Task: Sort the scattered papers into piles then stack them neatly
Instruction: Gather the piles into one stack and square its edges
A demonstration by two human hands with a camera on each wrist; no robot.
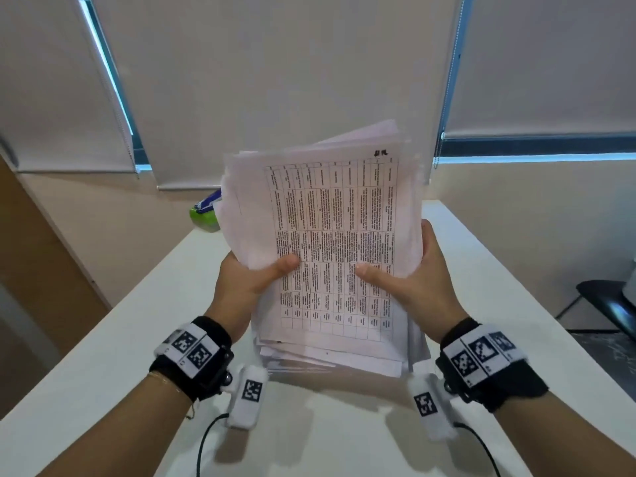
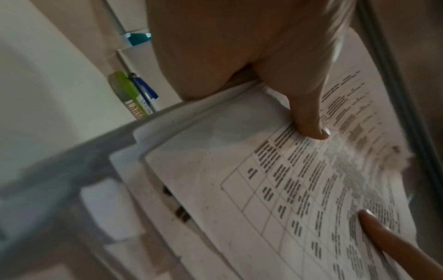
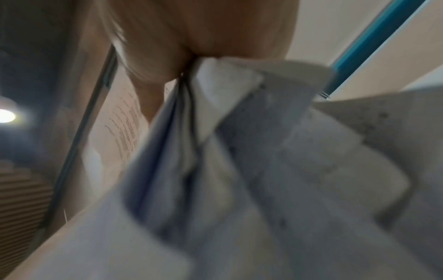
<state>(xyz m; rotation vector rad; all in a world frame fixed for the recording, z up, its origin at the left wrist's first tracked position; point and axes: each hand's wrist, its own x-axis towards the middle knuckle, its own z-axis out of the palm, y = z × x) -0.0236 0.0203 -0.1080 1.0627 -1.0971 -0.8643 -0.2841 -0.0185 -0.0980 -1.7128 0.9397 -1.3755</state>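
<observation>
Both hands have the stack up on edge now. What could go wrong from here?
The sheets in the stack are uneven, edges fanned at top and bottom, so loose ones may slip out. The left hand and right hand pinch only the sides; the middle could buckle. The far green container could get knocked.

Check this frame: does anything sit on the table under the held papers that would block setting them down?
Nothing visible does. Both the left hand and right hand grip the stack of papers upright above bare table; the green item lies at the far edge.
</observation>
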